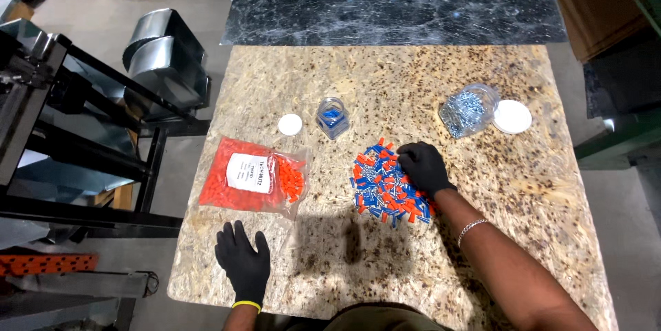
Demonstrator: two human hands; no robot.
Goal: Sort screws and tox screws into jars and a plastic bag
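A pile of small connectors and screws (389, 185) lay near the middle of the table (523, 186), with the right hand (423, 166) resting on its right edge and the left hand (243, 262) flat on the table's near edge, well apart to the left. Left of the pile lay a plastic bag of connectors (253, 178); behind it stood a small jar (332, 117), with its lid (290, 124) just to its left. Further right, a larger jar of screws (468, 110) lay tipped, its lid (512, 117) just beside it on the right.

Screw jar (468, 110), white lid (512, 117); metal ducting (165, 62)
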